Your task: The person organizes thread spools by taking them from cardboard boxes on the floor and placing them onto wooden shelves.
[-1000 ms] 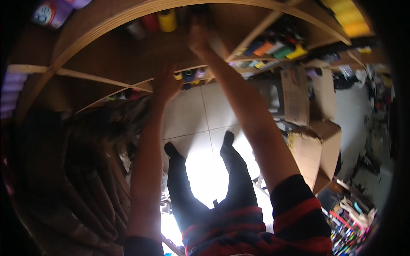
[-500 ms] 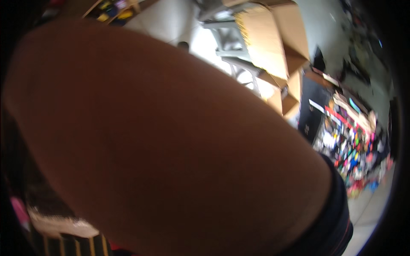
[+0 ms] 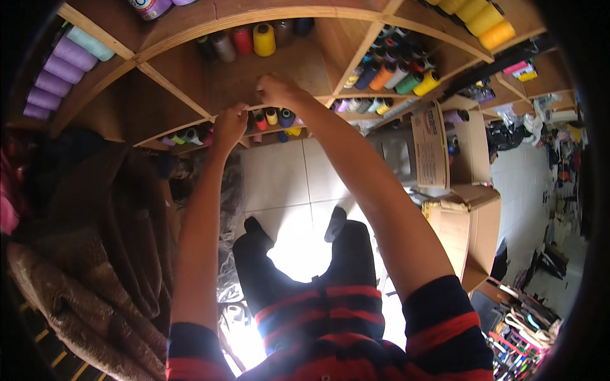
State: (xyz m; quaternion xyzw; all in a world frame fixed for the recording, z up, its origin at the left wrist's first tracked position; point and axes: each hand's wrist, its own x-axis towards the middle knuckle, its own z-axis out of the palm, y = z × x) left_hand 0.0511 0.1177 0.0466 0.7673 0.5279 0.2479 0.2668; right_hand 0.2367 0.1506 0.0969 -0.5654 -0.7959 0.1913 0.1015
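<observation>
Both my arms stretch forward to a wooden cubby shelf. My left hand is closed at the front edge of a compartment, its fingertips pinched together. Slightly farther in and to the right, my right hand curls its fingers closed over the same compartment. Whether a thread or anything else is between the fingers is too small to make out. Behind the hands, at the back of that compartment, stand a yellow thread cone, a red thread cone and a grey thread cone.
Thread cones of several colours fill the compartment at right; purple cones lie at left. A brown plush cloth hangs at left. Cardboard boxes stand at right, with a crowded heap of small things beyond.
A forearm that covered most of the view has swung away. The view has turned to the shelf, and both hands now show, reaching into it.
</observation>
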